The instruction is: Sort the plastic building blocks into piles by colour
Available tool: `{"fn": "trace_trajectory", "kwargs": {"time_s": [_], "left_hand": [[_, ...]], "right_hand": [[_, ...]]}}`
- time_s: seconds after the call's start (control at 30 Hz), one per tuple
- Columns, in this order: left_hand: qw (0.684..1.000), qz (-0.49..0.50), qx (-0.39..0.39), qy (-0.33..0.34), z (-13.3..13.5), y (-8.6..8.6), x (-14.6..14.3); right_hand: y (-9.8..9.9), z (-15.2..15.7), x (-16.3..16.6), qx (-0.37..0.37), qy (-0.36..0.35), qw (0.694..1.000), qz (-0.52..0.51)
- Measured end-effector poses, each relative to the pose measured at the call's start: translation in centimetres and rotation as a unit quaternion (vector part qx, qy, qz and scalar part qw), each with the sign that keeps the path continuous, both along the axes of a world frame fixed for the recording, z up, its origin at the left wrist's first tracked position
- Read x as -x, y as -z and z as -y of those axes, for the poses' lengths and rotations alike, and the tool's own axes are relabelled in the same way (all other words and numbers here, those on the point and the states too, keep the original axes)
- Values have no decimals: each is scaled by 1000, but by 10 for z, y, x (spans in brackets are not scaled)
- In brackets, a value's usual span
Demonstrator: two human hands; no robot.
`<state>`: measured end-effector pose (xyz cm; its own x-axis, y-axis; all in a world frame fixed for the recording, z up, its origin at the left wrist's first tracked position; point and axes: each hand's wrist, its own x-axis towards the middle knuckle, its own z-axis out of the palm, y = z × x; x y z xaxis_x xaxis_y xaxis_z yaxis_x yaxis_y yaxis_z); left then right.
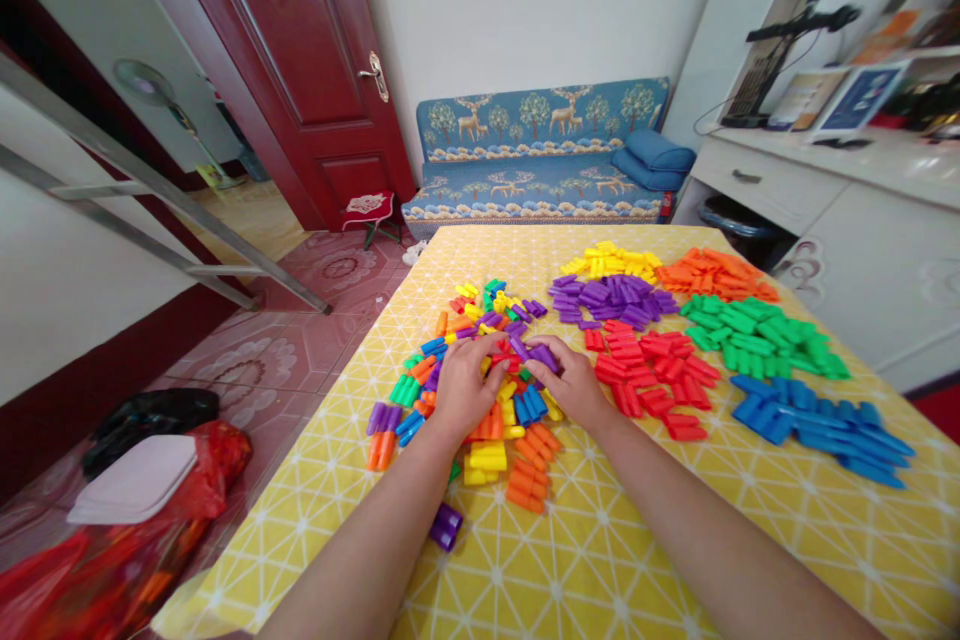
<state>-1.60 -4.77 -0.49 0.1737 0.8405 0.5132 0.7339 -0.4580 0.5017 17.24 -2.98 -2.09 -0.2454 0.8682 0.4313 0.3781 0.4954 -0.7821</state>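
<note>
Purple plastic tube piece [543, 357] sits at the right fingertips, over the far half of a mixed-colour heap [491, 420] on the left of the yellow patterned tablecloth [585, 560]. The right hand [574, 382] has thumb and fingers pinched around it; the left hand [466, 382] curls over the heap, and whether it clamps anything I cannot tell. A loose pinch on smooth plastic could drop the piece among other colours. The red pile [656, 365] lies just beside the right hand, so a careless movement could scatter reds. Farther off, the purple pile [611, 298] is near the heap's stray pieces and could blend with them. One near purple block [446, 527] lies beside the left forearm [360, 540], which could sweep it away.
</note>
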Motion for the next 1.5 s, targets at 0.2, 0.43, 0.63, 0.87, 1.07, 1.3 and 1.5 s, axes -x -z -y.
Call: {"fn": "trace_trajectory", "kwargs": {"time_s": [0.2, 0.43, 0.63, 0.87, 1.07, 1.3, 1.5], "left_hand": [[1000, -10, 6, 11, 0, -2, 1], [999, -32, 3, 18, 1, -5, 0], [1000, -18, 8, 20, 0, -4, 1], [1000, -16, 6, 18, 0, -3, 0], [1000, -19, 3, 12, 0, -3, 0], [1000, -22, 2, 14, 0, -3, 0], [1000, -19, 2, 15, 1, -5, -1]], "right_hand": [[1, 0, 0, 1, -38, 999, -2], [3, 0, 0, 10, -42, 999, -3], [6, -1, 1, -10, -18, 1000, 16], [6, -2, 2, -6, -4, 1000, 24], [5, -2, 3, -1, 2, 1000, 19], [7, -4, 3, 16, 15, 1000, 19], [9, -5, 3, 23, 20, 999, 23]]}}
